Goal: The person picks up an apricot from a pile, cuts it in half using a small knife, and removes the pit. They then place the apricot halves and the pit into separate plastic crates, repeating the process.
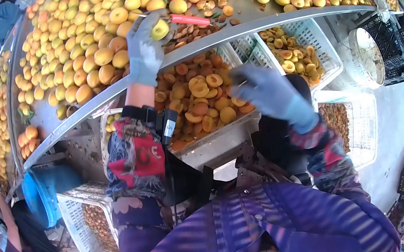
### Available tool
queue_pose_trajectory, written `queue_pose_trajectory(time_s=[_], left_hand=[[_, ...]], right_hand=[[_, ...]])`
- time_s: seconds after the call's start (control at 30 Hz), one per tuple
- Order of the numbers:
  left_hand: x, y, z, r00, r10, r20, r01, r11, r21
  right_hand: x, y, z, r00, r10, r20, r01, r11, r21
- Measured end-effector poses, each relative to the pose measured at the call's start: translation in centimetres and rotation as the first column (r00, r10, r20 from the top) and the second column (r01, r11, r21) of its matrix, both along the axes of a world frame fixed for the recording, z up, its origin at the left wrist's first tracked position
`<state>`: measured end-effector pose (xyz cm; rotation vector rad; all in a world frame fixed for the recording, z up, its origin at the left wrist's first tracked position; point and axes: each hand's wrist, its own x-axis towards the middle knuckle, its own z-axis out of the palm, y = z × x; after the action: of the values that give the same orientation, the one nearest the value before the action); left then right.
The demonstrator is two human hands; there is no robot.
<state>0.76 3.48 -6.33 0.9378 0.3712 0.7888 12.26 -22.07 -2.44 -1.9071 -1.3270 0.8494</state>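
Note:
My left hand (143, 45), in a grey-blue glove, is closed around a yellow-green apricot (160, 29) at the steel table's edge. The red handle of a knife (190, 19) sticks out to the right, just beyond that apricot; its blade is mostly hidden. My right hand (274, 95), gloved the same way, is smeared by motion over the right side of a crate heaped with halved apricots (200, 91). A small dark spot shows at its fingertips, too blurred to name. Brown pits (192, 33) lie on the table below the knife handle.
Whole apricots (93, 50) cover much of the table (270, 22). To the right stand a white crate (324, 44) with cut fruit, a white bucket (367, 57) and black crates (386, 44). A blue tub (39, 193) stands at left, near another person's arm (10, 225).

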Motion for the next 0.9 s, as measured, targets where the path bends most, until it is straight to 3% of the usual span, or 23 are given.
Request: queue_pose_trajectory(time_s=[0.07, 0.2, 0.27, 0.4, 0.57, 0.6, 0.67, 0.8, 0.87, 0.9], left_hand=[[0.3, 0.5, -0.8, 0.998, -0.005, 0.056, 0.005, 1.000, 0.003], [0.1, 0.2, -1.0, 0.993, -0.014, 0.117, 0.017, 1.000, -0.026], [0.0, 0.5, -1.1, 0.994, -0.020, 0.106, 0.024, 0.999, -0.040], [0.0, 0.2, -0.7, 0.998, -0.017, 0.062, 0.013, 0.998, 0.055], [0.1, 0.4, -0.5, 1.000, -0.014, 0.023, 0.012, 0.997, 0.079], [0.3, 0.4, -0.4, 0.999, -0.033, 0.016, 0.031, 0.996, 0.087], [0.4, -0.1, 0.0, 1.000, 0.027, -0.010, -0.026, 0.999, 0.048], [0.1, 0.3, 0.3, 0.998, -0.006, -0.060, 0.011, 0.997, 0.079], [0.2, -0.1, 0.4, 0.998, 0.003, -0.058, 0.001, 0.998, 0.064], [0.4, -0.4, 0.4, 0.999, 0.040, -0.037, -0.038, 0.998, 0.043]], right_hand=[[-3.2, 1.1, -3.6, 0.921, 0.094, 0.377, -0.002, 0.972, -0.236], [-5.9, 1.4, -12.0, 0.893, 0.122, 0.432, 0.105, 0.879, -0.465], [-6.3, 1.9, -14.2, 0.827, 0.140, 0.544, 0.144, 0.883, -0.447], [-8.0, 3.3, -16.7, 0.802, 0.169, 0.573, 0.087, 0.916, -0.392], [-7.5, 9.2, -23.0, 0.653, -0.094, 0.752, 0.222, 0.972, -0.071], [-7.2, 9.6, -21.7, 0.656, -0.112, 0.746, 0.239, 0.969, -0.065], [-6.2, 9.4, -17.0, 0.827, 0.144, 0.543, -0.069, 0.985, -0.156], [-5.5, 7.4, -14.5, 0.800, 0.070, 0.596, -0.019, 0.996, -0.091], [-4.3, 4.9, -13.9, 0.824, -0.123, 0.553, 0.311, 0.914, -0.260], [-4.2, 3.7, -14.2, 0.853, -0.128, 0.506, 0.347, 0.863, -0.366]])
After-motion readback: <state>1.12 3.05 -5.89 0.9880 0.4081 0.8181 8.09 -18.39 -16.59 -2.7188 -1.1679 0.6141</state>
